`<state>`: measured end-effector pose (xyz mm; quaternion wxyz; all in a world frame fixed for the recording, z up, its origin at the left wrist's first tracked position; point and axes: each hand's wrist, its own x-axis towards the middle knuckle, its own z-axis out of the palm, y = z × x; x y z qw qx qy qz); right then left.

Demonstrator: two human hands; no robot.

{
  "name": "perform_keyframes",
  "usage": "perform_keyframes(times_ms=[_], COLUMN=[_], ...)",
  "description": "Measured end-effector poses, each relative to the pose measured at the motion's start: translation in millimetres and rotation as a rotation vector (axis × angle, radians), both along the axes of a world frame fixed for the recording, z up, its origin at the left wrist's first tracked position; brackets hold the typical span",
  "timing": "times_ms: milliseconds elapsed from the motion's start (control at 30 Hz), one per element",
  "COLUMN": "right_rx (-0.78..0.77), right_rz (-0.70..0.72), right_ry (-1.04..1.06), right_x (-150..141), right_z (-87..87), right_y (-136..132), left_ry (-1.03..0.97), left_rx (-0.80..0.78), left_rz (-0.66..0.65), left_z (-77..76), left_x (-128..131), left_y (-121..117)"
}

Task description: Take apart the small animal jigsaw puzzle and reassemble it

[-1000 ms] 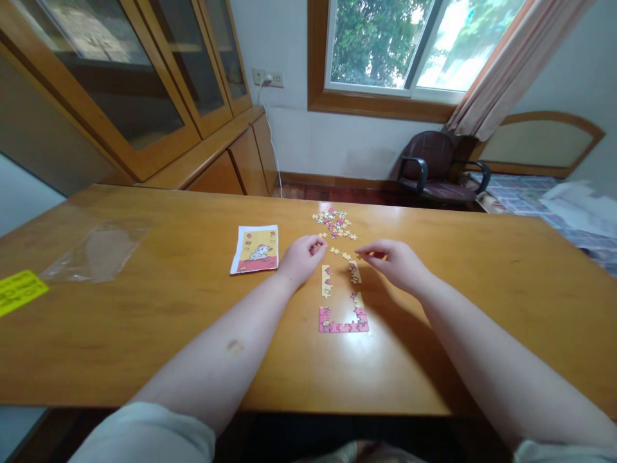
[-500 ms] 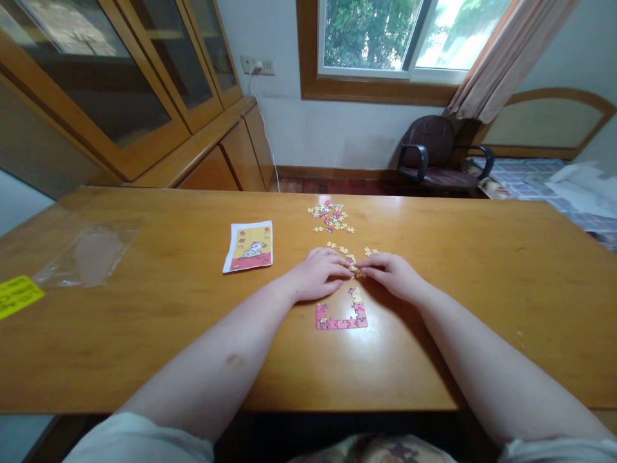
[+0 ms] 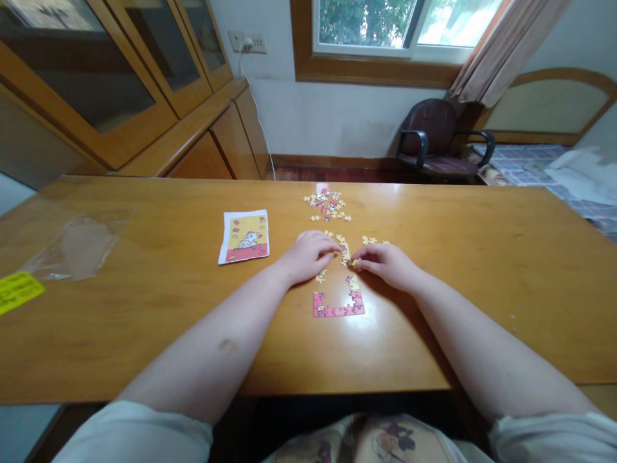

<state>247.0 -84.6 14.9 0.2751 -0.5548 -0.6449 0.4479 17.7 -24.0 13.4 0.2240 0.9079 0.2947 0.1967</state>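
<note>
1. Left hand (image 3: 312,256): palm down, fingers extended and close together, tips at the edge of a yellow strip of puzzle pieces (image 3: 346,253); whether thumb and forefinger pinch cannot be told. Forearm slants inward from the lower left.
2. Right hand (image 3: 388,265): turned inward, thumb and fingertips pinching a yellow puzzle piece (image 3: 357,263) just beside the strip's near end. Forearm slants inward from the lower right. Both sleeves light, at the elbows.
3. Joined puzzle border (image 3: 339,312): U-shaped, mostly pink, on the table nearer the body than the hands.
4. Yellow pieces (image 3: 321,276): beside the left hand, partly covered by it.
5. Loose yellow pieces (image 3: 370,240): just beyond the right hand.
6. Pile of mixed pieces (image 3: 326,204): near the table's far edge.
7. Picture sheet (image 3: 244,238): white animal on yellow and pink, left of the left hand.
8. Clear plastic bag (image 3: 89,247) and bright yellow label (image 3: 19,291): table's left end.
9. Table (image 3: 385,360): wood-toned, glossy.
10. Room: glass-fronted cabinet (image 3: 144,71) at left; wall socket (image 3: 247,42) with white cord (image 3: 260,122); wood-framed window (image 3: 366,29); pink curtain (image 3: 511,54); dark armchair (image 3: 429,138); bed (image 3: 535,164) with checked cover.
</note>
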Motion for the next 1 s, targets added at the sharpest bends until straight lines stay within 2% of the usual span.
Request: perform_keyframes(times_ms=[133,367,533,600,667,733,833,1000], right_rx=[0.103,0.065,0.206,0.189,0.123,0.058,0.044,0.061], right_rz=[0.034,0.01,0.009,0.023,0.048,0.047,0.027,0.067], right_ry=[-0.099,-0.11,-0.111,-0.129,-0.172,-0.236,-0.267,-0.293], right_x=[-2.1,-5.9,-22.7,-35.1,-49.3,-62.9,-76.5,-80.5], right_z=[4.3,2.5,29.0,40.1,44.1,40.2,27.1,15.9], right_y=[-2.2,-5.6,-19.2,-26.4,-31.5,-33.3,-31.5,-28.5], left_ry=[-0.093,-0.079,0.029,0.065,0.083,0.096,0.107,0.101], left_rx=[-0.025,-0.041,0.004,0.008,0.011,0.013,0.01,-0.003], left_rz=[0.129,0.156,0.131,0.122,0.117,0.107,0.097,0.107], left_z=[-1.1,-2.1,-0.9,-0.4,-1.1,-2.8,-4.4,-1.5], left_x=[-2.3,-6.2,-15.0,-17.7,-19.0,-19.3,-18.7,-17.1], left_y=[3.9,7.6,14.4,16.1,17.2,17.9,18.6,17.6])
